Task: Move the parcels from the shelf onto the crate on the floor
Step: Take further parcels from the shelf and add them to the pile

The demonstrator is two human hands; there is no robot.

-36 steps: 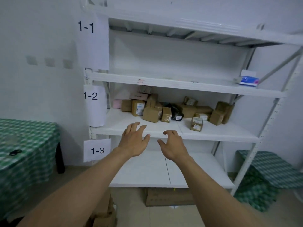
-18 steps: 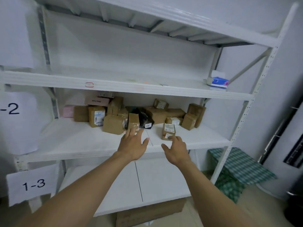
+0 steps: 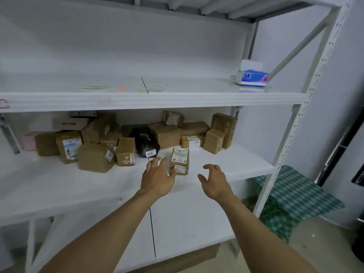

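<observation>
Hovering over the front of the middle shelf: both bare hands, forearms stretched out from the bottom of the view. Neither holds anything.

Left hand: back to camera, fingers spread wide and slightly bent. Its thumb side lies at the lower left edge of a small labelled parcel; contact or a thin gap, cannot tell.

Right hand: fingers loosely curled, thumb out. It sits to the right of the same parcel, clearly apart from it, above bare shelf board.

Small labelled parcel: brown, upright, white labels on its near face (may be two little boxes stacked; the seam is too blurred to say). It stands alone, forward of the rest, between the two hands.

Main heap of parcels: brown taped boxes crowded along the back half of the same shelf, from the left end to near the right upright, several leaning on one another. A black bagged parcel with a white tag lies in the middle of the heap. A pink box sits at the back left.

Upper shelf: a blue tissue box at its right end. Right of the rack, low down, a green checked cloth. Under the lowest shelf, a flat cardboard box.
</observation>
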